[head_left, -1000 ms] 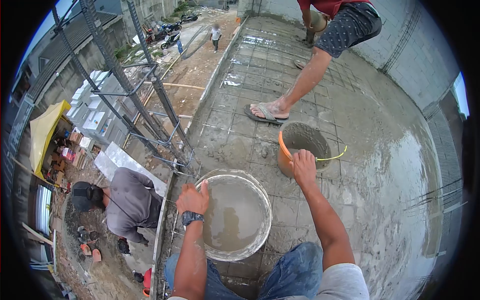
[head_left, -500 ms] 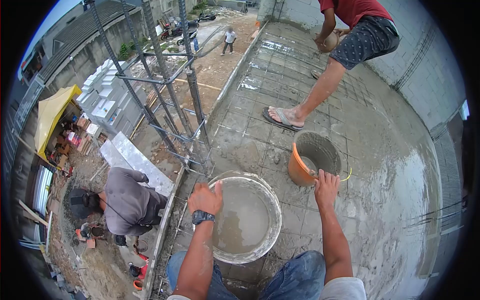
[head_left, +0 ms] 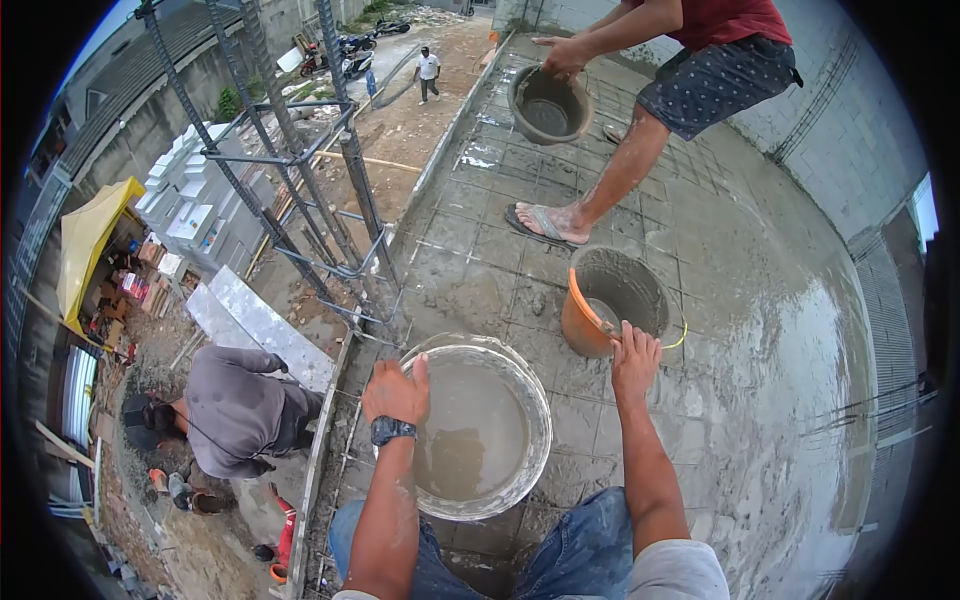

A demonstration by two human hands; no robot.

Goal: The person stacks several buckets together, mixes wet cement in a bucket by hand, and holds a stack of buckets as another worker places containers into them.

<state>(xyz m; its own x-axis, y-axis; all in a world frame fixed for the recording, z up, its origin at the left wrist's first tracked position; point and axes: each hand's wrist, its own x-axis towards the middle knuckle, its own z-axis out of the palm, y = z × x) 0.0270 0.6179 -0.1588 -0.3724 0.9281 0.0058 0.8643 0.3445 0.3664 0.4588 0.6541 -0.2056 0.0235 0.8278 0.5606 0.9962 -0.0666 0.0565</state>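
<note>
A wide round tub [head_left: 470, 430] with grey watery slurry stands just in front of my knees. My left hand [head_left: 396, 392] lies on its left rim, the thumb spread upward and the fingers curled over the edge. To the right, my right hand [head_left: 635, 362] has its fingers at the near rim of an orange bucket [head_left: 585, 318], which is coated with cement inside. The bucket stands upright on the wet slab; its fingertips' grip is partly hidden. A co-worker holds a dark cement-stained bucket [head_left: 550, 105] tilted beyond it.
The co-worker's sandalled foot [head_left: 550, 222] is just behind the orange bucket. Rebar mesh shows through the wet slab [head_left: 760, 330]. Upright rebar [head_left: 365, 190] stands at the slab's left edge [head_left: 325, 430], with people on the ground below.
The co-worker has swung the dark bucket up and toward the left, its opening now showing. My hands remain at the tub and orange bucket. The view has shifted slightly.
</note>
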